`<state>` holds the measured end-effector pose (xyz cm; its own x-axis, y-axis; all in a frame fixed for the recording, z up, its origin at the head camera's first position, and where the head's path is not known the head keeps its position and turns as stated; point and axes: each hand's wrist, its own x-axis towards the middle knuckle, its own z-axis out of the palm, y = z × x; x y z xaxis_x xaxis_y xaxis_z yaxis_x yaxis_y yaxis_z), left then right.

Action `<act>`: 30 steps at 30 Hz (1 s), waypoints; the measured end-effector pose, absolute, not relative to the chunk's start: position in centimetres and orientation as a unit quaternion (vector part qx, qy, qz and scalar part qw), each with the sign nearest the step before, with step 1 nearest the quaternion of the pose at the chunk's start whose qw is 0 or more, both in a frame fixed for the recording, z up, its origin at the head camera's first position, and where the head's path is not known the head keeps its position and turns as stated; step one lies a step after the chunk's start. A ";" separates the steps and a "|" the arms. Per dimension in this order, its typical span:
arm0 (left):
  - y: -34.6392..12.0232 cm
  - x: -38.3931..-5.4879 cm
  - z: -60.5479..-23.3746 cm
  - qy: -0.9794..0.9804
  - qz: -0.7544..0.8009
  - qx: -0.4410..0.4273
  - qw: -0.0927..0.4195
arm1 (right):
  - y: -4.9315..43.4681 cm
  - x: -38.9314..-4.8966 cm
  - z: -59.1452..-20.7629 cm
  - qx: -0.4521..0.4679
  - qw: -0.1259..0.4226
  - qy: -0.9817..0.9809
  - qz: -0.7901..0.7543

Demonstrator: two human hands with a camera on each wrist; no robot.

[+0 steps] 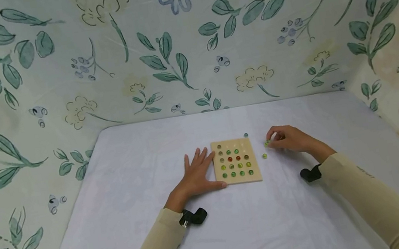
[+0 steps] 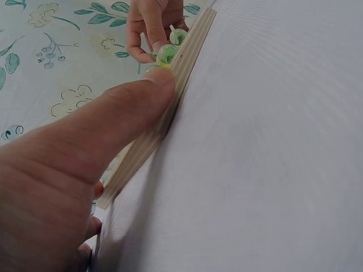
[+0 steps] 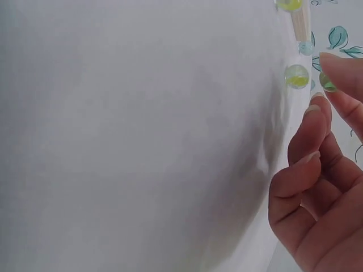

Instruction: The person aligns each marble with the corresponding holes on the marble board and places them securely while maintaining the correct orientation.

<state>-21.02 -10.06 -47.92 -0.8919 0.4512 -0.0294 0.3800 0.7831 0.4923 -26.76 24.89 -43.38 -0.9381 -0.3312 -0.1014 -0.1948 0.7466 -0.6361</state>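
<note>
A square wooden board (image 1: 257, 175) lies on the white cloth, with rows of green, yellow-green, red and brownish marbles in its hollows. My left hand (image 1: 197, 178) steadies it with spread fingers: the index fingertip touches the left edge, the thumb (image 2: 136, 99) the near edge. Right of the board, my right hand (image 1: 288, 138) pinches a green marble (image 3: 327, 83) between thumb and index finger, the other fingers curled. Close to those fingertips a yellow-green marble (image 3: 296, 77) rests on the cloth. Another yellow-green marble (image 1: 264, 156) lies nearer the board.
A bluish-green marble (image 1: 246, 135) sits loose just beyond the board's far edge. The white-covered table (image 1: 141, 151) extends around both hands, and a leaf-patterned cloth (image 1: 188, 56) hangs behind it. Each wrist carries a small black camera (image 1: 198, 216).
</note>
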 end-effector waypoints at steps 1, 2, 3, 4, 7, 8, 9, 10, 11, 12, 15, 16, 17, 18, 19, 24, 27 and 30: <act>-10.1 -21.0 -47.9 0.942 0.244 0.220 0.075 | 24.8 -26.7 -43.3 -0.142 0.103 0.929 -0.326; -10.1 -21.0 -47.9 0.941 0.245 0.220 0.074 | 24.7 -26.7 -43.3 -0.142 0.101 0.929 -0.326; -10.0 -21.0 -47.9 0.942 0.244 0.219 0.075 | 24.6 -26.7 -43.2 -0.143 0.100 0.929 -0.327; -10.0 -21.0 -47.9 0.942 0.243 0.219 0.076 | 24.5 -26.7 -43.1 -0.143 0.099 0.928 -0.329; -10.1 -21.0 -47.9 0.942 0.241 0.220 0.076 | 24.2 -26.6 -42.9 -0.145 0.096 0.927 -0.333; -10.1 -21.0 -47.9 0.943 0.239 0.220 0.075 | 24.0 -26.6 -42.8 -0.148 0.096 0.926 -0.335; -10.1 -21.0 -47.9 0.943 0.238 0.220 0.075 | 23.9 -26.6 -42.8 -0.149 0.095 0.925 -0.336; -10.1 -21.0 -47.9 0.943 0.238 0.220 0.075 | 23.8 -26.6 -42.8 -0.151 0.095 0.925 -0.337; -10.1 -21.0 -47.9 0.943 0.238 0.221 0.073 | 23.7 -26.6 -42.7 -0.154 0.094 0.924 -0.337; -10.1 -21.0 -47.9 0.943 0.239 0.220 0.074 | 23.5 -26.5 -42.7 -0.156 0.094 0.923 -0.338; -10.1 -21.0 -47.9 0.942 0.242 0.221 0.074 | 23.1 -26.5 -42.7 -0.158 0.094 0.923 -0.338; -10.1 -21.0 -47.8 0.942 0.243 0.221 0.075 | 23.0 -26.5 -42.7 -0.158 0.094 0.924 -0.336; -10.1 -21.0 -47.9 0.941 0.243 0.222 0.075 | 22.9 -26.5 -42.7 -0.158 0.095 0.924 -0.336; -10.1 -21.0 -47.9 0.941 0.243 0.222 0.076 | 22.7 -26.5 -42.7 -0.158 0.095 0.924 -0.335; -10.1 -21.0 -47.9 0.941 0.244 0.222 0.075 | 22.7 -26.5 -42.7 -0.158 0.096 0.925 -0.333; -10.1 -21.0 -48.0 0.941 0.243 0.222 0.074 | 22.2 -26.6 -42.8 -0.156 0.102 0.925 -0.331; -10.1 -21.0 -48.0 0.942 0.240 0.222 0.073 | 22.0 -26.6 -42.8 -0.153 0.107 0.925 -0.330; -10.1 -20.9 -48.0 0.942 0.240 0.223 0.073 | 21.6 -26.6 -42.7 -0.149 0.114 0.926 -0.329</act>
<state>-20.95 -10.07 -48.01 -0.8902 0.4546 -0.0308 0.3842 0.7852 0.4856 -26.57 21.65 -42.70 -0.9297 -0.3504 -0.1133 -0.2003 0.7394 -0.6427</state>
